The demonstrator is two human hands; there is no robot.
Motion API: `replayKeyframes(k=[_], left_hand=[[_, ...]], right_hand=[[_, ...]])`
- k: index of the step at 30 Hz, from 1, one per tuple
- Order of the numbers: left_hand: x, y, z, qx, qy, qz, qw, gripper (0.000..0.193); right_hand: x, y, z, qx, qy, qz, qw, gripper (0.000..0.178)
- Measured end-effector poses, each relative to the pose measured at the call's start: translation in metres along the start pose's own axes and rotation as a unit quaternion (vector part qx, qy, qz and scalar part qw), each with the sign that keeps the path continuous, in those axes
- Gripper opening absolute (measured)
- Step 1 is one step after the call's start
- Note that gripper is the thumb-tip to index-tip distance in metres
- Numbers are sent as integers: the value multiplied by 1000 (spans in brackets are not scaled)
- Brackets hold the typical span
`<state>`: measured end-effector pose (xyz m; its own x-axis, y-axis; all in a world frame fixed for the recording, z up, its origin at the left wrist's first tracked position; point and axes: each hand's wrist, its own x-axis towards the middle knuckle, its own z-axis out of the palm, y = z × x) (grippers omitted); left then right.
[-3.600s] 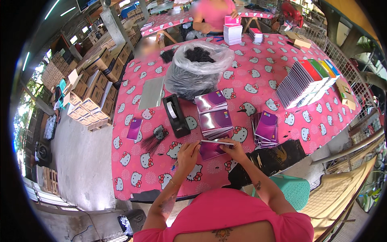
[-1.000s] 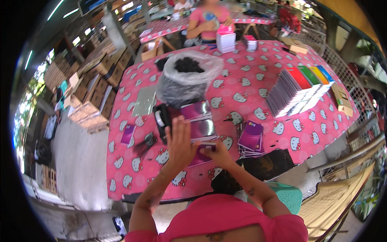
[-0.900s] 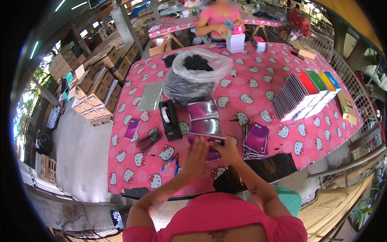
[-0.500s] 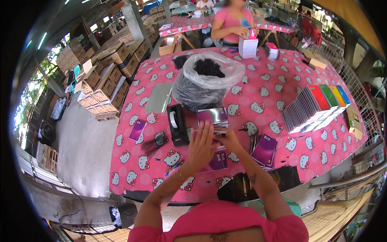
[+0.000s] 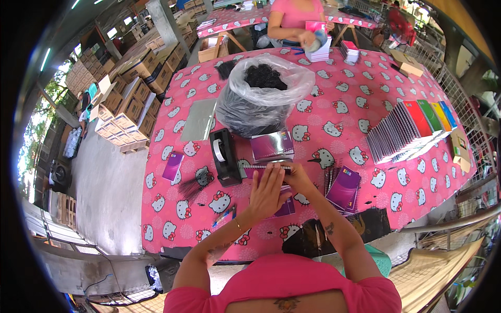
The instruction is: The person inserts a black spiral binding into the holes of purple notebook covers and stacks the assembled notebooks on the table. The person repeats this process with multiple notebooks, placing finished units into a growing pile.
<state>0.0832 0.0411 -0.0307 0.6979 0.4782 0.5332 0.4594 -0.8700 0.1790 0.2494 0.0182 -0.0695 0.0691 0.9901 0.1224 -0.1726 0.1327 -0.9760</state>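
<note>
Our left hand (image 5: 268, 191) now lies outstretched, farther right across the purple notebook (image 5: 251, 170) than before; our right hand (image 5: 297, 178) grasps the notebook's right end.

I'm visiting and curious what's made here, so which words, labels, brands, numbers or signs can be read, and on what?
None reads clearly enough to quote.
Held notebook: partly covered, nothing legible.
Purple notebooks on the right: cover print too small.
Stacked brown cartons: dark printing, too small.
Red, green, yellow and blue notebooks: cover marks too small.
</note>
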Motion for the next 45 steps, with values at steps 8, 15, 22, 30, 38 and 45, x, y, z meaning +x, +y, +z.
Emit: replayKeyframes(k=[8, 15, 22, 30, 38, 45], left_hand=[[39, -22, -13, -77, 77, 31, 994, 16], [38, -18, -14, -78, 71, 38, 994, 16], [40, -19, -24, -105, 31, 65, 992, 20], [37, 18, -62, -75, 44, 34, 996, 27], [4, 62, -76, -383, 38, -85, 919, 26], [-105, 16, 11, -36, -117, 107, 987, 36]], right_hand=[[-6, -46, -6, -319, 31, -151, 935, 36], [-23, -74, -36, -181, 28, -9, 983, 27], [-19, -70, -33, -219, 14, -68, 973, 7], [-50, -92, 18, -352, 232, -195, 886, 19], [-132, -94, 1, -11, 302, -43, 952, 43], [-175, -49, -100, -682, 394, 81, 611, 60]])
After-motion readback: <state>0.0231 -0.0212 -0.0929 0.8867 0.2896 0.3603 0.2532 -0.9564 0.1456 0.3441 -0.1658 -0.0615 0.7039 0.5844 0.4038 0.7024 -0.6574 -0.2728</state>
